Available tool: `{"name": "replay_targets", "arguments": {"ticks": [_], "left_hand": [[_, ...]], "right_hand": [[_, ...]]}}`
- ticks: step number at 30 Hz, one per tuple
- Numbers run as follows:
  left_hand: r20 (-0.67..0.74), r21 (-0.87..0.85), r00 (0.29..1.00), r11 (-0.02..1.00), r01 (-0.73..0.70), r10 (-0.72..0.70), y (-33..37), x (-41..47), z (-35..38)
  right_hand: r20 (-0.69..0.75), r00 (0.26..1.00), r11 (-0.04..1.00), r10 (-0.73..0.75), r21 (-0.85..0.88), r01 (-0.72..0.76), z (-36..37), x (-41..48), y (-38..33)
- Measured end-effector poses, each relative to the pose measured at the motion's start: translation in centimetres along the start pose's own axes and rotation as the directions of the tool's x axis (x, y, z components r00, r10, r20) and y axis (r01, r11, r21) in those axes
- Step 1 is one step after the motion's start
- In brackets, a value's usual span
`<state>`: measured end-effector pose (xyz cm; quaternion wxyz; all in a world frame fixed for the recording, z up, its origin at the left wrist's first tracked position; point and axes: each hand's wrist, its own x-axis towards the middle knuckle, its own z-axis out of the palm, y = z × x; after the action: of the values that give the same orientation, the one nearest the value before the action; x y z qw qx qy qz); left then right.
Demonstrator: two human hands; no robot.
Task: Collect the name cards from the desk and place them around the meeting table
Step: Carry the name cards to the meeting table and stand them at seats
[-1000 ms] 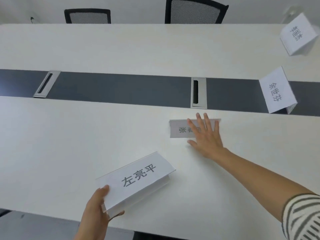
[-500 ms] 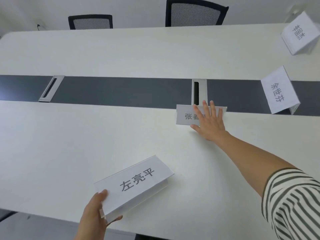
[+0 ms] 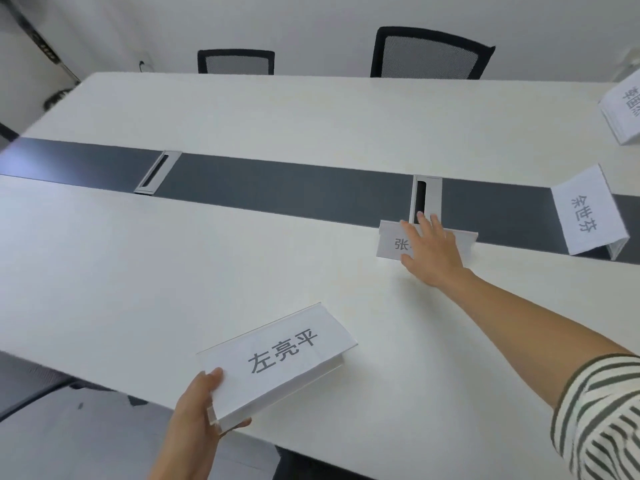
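Head view: we see 4 name cards on or over the white meeting table.
Left hand: our left hand grips the near card at its lower left corner, thumb on the printed face and fingers beneath.
Near card: it sits tilted over the table's near edge; we cannot tell whether it touches the top.
Right hand: our right hand lies flat, fingers straight, against the face of the second card, covering most of its print.
Second card: it stands at the edge of the dark strip, just before a cable hatch.
Third card: the third card stands on the strip, right of our right hand.
Fourth card: the fourth card is on the far half, cut off by the frame edge.
Chairs: 2 mesh chairs stand behind the far side.
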<state>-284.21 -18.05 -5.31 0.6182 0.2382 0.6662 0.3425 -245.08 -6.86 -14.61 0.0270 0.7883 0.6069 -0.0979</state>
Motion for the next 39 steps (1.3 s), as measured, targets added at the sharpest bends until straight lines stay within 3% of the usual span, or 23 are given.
{"name": "replay_targets", "arguments": {"ticks": [3,5,7,9,13,18,22,29,34,39], "left_hand": [[0.023,-0.051,0.999,0.998,-0.042,0.043,0.1,-1.7,-2.0],[0.029,-0.089,0.997,0.994,-0.064,0.067,0.0,-2.8,-3.8],[0.017,-0.127,0.996,0.988,-0.084,0.087,0.0,-4.1,-6.1],[0.026,-0.139,0.993,0.984,-0.113,0.118,0.1,-5.6,-8.6],[-0.026,-0.181,0.984,0.968,-0.176,0.174,-0.6,-8.0,-14.7],[-0.11,-0.258,0.983,0.951,-0.168,0.144,-2.6,-10.1,-25.0],[-0.166,-0.193,0.977,0.968,-0.163,0.131,-3.5,-11.4,-35.1],[-0.345,-0.2,0.926,0.951,-0.235,0.156,-3.8,-11.4,-47.7],[-0.337,-0.22,0.928,0.944,-0.244,0.161,-1.4,-7.5,-52.1],[-0.279,-0.142,0.939,0.959,-0.247,0.201,3.5,-0.5,-56.0]], "right_hand": [[-0.172,0.975,0.945,-0.139,0.272,0.183,-2.4,-3.0,-5.4],[-0.144,0.972,0.807,-0.185,0.542,0.234,-3.8,-6.1,-9.9],[-0.023,0.967,0.576,-0.253,0.8,0.17,-4.9,-9.6,-14.3],[0.129,0.921,0.392,-0.368,0.919,0.028,-5.8,-13.1,-18.3],[0.299,0.752,0.279,-0.587,0.947,-0.158,-6.3,-18.6,-25.0],[0.274,0.754,0.25,-0.597,0.957,-0.149,-5.7,-24.2,-34.7],[0.241,0.749,0.264,-0.617,0.96,-0.092,-4.4,-29.4,-43.5],[0.331,0.669,0.308,-0.665,0.938,-0.159,-2.5,-35.0,-57.2],[0.303,0.755,0.273,-0.581,0.947,-0.169,-1.6,-34.3,-63.5],[0.315,0.796,0.299,-0.517,0.938,-0.177,-0.6,-29.4,-68.5]]}}
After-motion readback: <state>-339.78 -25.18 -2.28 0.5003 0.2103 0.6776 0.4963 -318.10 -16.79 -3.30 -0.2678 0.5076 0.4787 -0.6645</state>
